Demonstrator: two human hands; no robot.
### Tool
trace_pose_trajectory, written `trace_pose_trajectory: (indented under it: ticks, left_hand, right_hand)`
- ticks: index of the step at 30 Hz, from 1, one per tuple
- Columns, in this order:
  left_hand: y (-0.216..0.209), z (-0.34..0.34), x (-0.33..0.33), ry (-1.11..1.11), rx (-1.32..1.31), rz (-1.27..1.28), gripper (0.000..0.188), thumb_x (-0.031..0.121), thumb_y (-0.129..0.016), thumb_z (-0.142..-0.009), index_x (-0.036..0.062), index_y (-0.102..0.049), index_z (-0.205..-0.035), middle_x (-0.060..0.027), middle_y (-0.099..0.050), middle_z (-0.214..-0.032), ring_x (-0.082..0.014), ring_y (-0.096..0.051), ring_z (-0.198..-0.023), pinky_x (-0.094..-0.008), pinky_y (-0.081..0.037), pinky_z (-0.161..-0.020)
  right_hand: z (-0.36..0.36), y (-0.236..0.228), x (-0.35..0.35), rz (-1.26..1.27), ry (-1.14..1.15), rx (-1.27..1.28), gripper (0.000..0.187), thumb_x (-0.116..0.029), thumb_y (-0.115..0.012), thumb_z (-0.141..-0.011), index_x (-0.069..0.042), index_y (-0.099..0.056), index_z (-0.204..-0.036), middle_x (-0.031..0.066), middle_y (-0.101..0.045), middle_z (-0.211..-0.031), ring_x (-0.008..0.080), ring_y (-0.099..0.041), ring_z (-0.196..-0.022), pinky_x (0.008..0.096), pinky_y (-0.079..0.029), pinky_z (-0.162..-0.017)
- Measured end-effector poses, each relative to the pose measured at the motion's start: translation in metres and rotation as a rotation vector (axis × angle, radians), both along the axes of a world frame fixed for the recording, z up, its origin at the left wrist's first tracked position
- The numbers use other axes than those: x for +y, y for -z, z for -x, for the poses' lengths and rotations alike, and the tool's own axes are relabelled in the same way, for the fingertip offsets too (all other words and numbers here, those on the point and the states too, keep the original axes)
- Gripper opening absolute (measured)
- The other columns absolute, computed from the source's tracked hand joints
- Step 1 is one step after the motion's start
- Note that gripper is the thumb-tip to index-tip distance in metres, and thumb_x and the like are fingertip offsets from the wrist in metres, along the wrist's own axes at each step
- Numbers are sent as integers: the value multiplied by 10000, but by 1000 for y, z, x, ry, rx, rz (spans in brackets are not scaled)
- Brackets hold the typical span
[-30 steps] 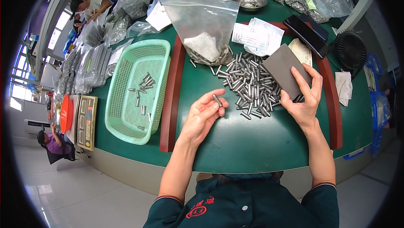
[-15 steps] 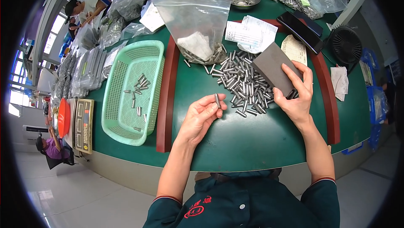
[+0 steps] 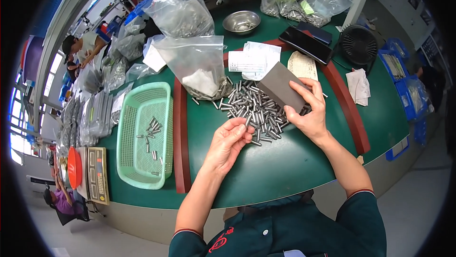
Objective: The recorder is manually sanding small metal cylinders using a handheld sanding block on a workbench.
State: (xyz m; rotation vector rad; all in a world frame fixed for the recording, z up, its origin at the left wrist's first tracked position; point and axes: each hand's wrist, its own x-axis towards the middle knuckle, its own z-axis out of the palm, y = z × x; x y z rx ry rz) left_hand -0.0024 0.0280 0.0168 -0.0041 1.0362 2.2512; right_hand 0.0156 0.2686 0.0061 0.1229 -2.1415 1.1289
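Between the thumb and fingers of my left hand (image 3: 229, 144) a small grey metal pin (image 3: 248, 121) is pinched, tilted, at the near left edge of the pile. My right hand (image 3: 309, 111) grips a dark grey rectangular block (image 3: 281, 87), its thumb on the near side and its fingers over the top. The block is tilted over the right part of a heap of metal pins (image 3: 260, 114) and hides some of them. Left of my hands, a light green mesh basket (image 3: 167, 155) holds several similar pins.
Dark red strips (image 3: 181, 138) border the work area, one left and one right (image 3: 349, 110). Behind the heap are an open clear bag (image 3: 192, 57), papers (image 3: 254, 60), a steel bowl (image 3: 242, 22), a black phone (image 3: 306, 46) and a fan (image 3: 358, 44). A scale (image 3: 97, 174) stands far left.
My left hand has moved closer to the heap, and its pin is now at the heap's edge. The block stays in my right hand. The whole view has shifted, with the table appearing lower.
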Motion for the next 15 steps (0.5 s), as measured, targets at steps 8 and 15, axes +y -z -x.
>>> trace_pose_trajectory:
  ticks: [8,15]
  left_hand:
    - [22,-11,9,-38,-102,-19,164,47,-632,-890,16,-604,-1048,-124,-673,-921,-156,-630,-827,-292,-520,-811]
    - [24,-15,8,-49,-25,-19,152,58,-659,-874,22,-616,-1015,-133,-654,-988,-139,-572,-813,-267,-477,-798]
  right_hand:
    - [-13,-17,-31,-70,-197,83,566,-148,-763,-562,-32,-674,-1108,193,-538,-1151,327,-561,-1021,405,-476,-880]
    - [2,-7,-21,-105,-10,42,544,-115,-757,-575,-18,-665,-1102,181,-540,-1134,335,-547,-1031,410,-479,-869]
